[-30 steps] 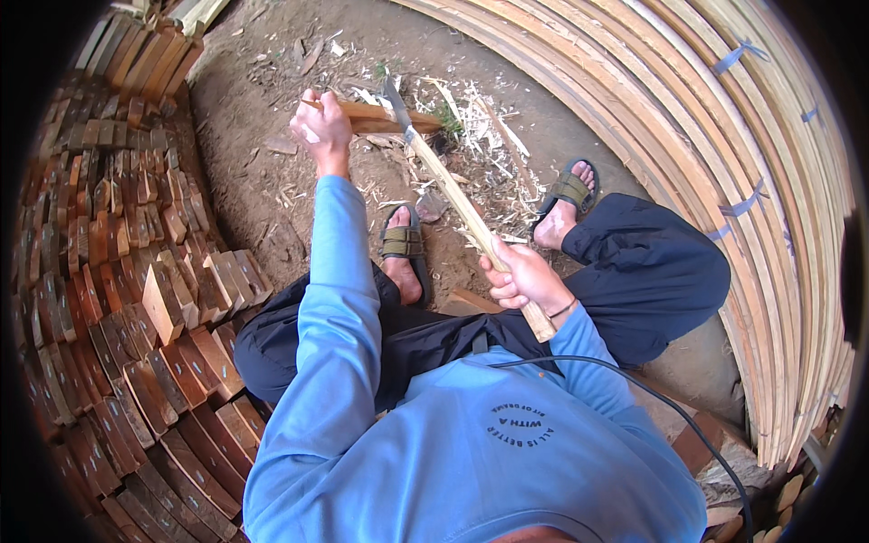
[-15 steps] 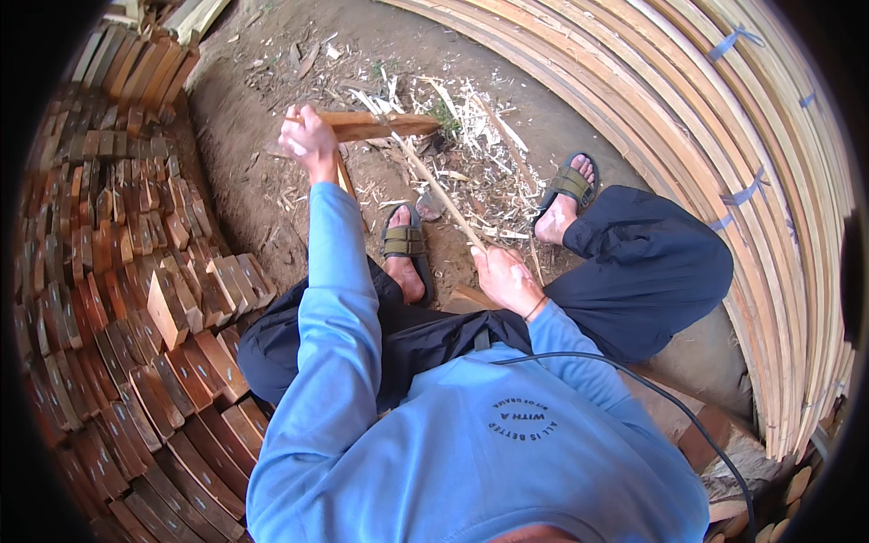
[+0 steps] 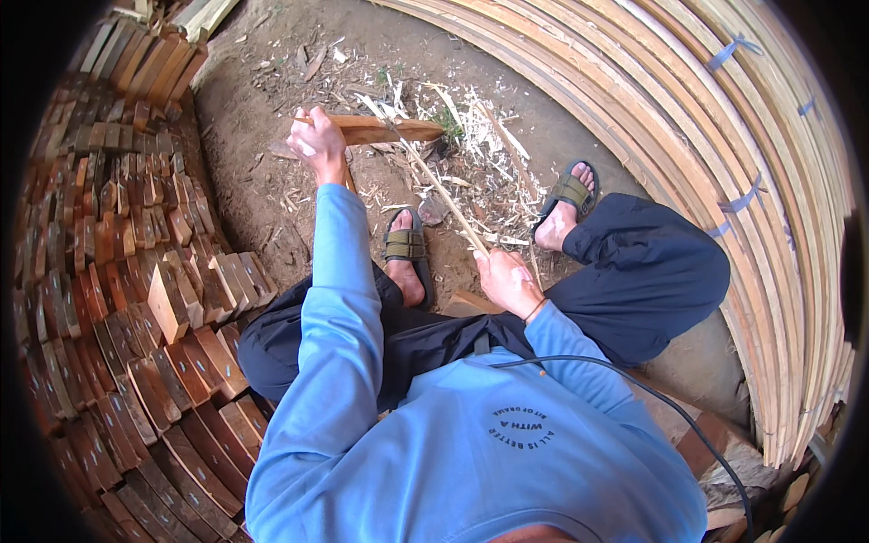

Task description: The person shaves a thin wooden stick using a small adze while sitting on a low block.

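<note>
My left hand [image 3: 317,145] is closed around the left end of a flat brown wooden board [image 3: 416,130], which tapers to its right end over the ground. My right hand [image 3: 509,281], in front of my lap, has its fingers wrapped round a long thin wooden stick [image 3: 450,203]. The stick slants up and left until its far end crosses the board. Whether a blade sits at that end is too small to make out. Pale wood shavings [image 3: 493,154] lie around the board's tip.
Stacked short wooden blocks [image 3: 172,371] rise along the left. Long pale planks [image 3: 634,100], tied with blue strips, curve round the right. My sandalled feet [image 3: 407,249] rest on the dirt between them. A black cable [image 3: 634,373] runs across my shirt.
The stick's far end has shifted slightly up and left across the board. My left hand and the board have moved a little to the right. Both grips are unchanged.
</note>
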`<state>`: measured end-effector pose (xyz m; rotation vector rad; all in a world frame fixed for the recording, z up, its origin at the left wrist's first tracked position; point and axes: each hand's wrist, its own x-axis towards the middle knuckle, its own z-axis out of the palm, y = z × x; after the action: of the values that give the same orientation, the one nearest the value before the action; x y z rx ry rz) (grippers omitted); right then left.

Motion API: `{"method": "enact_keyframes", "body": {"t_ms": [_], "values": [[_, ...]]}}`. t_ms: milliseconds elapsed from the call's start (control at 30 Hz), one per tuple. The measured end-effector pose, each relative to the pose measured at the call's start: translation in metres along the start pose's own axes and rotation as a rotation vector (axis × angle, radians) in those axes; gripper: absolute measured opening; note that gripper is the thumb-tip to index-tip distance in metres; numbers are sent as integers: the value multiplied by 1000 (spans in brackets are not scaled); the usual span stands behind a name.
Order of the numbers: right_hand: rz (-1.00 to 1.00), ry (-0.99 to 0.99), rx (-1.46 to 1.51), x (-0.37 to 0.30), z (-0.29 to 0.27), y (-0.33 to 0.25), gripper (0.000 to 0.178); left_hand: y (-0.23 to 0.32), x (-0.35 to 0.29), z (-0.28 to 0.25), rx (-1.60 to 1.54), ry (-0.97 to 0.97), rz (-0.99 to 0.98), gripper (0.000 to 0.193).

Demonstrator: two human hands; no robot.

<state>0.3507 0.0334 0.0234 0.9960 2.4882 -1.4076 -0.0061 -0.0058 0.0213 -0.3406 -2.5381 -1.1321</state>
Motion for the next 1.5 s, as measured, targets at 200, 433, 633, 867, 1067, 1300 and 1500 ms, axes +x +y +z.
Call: {"method": "enact_keyframes", "body": {"t_ms": [200, 433, 633, 867, 1067, 1300, 1500], "values": [[-66, 37, -19, -5, -11, -1, 47, 11, -4, 3, -41, -46, 61, 31], [377, -649, 1606, -4, -53, 0, 41, 1, 1, 5, -68, -51, 122, 27], [-31, 98, 532, -1, -38, -20, 45, -2, 1, 1, -29, -25, 53, 29], [-192, 85, -79, -1, 8, 16, 40, 1, 0, 2, -81, 29, 39, 32], [362, -438, 1026, -3, -42, -24, 41, 2, -2, 2, -49, -20, 12, 32], [-86, 148, 121, 0, -22, -34, 44, 0, 0, 2, -44, -8, 40, 31], [210, -241, 127, 10, -31, -10, 51, -12, -7, 1, -58, -28, 168, 28]]}}
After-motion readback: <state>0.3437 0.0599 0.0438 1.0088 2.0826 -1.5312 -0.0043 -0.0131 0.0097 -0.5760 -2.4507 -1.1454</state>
